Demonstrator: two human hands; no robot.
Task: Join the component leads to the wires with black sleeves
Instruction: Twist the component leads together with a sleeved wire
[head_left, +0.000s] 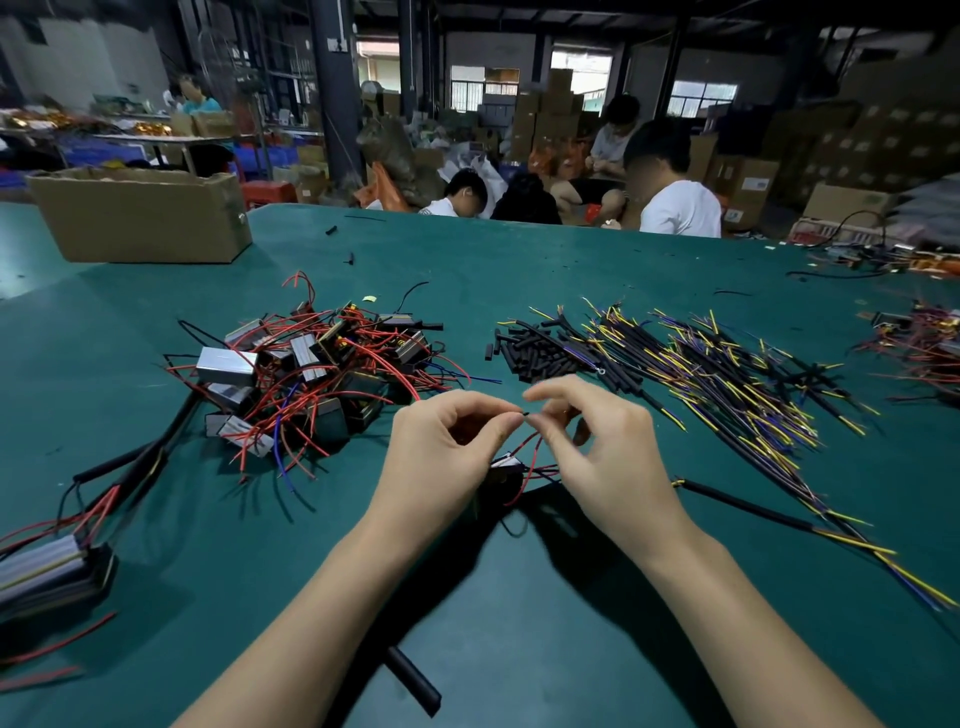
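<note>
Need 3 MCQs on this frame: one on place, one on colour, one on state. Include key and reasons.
1. The loose pile of short black sleeves lies:
A) beyond the hands
B) inside the cardboard box
C) at the table's near edge

2. The table surface is:
A) white
B) green
C) bare wood

3. The left hand is:
A) flat on the table
B) pinching a black sleeve tip
C) out of view

Key:
1 A: the pile sits past the fingertips, mid-table.
2 B: green covering throughout.
3 B: thumb and forefinger close on the black sleeve tip, facing the right hand.
</note>
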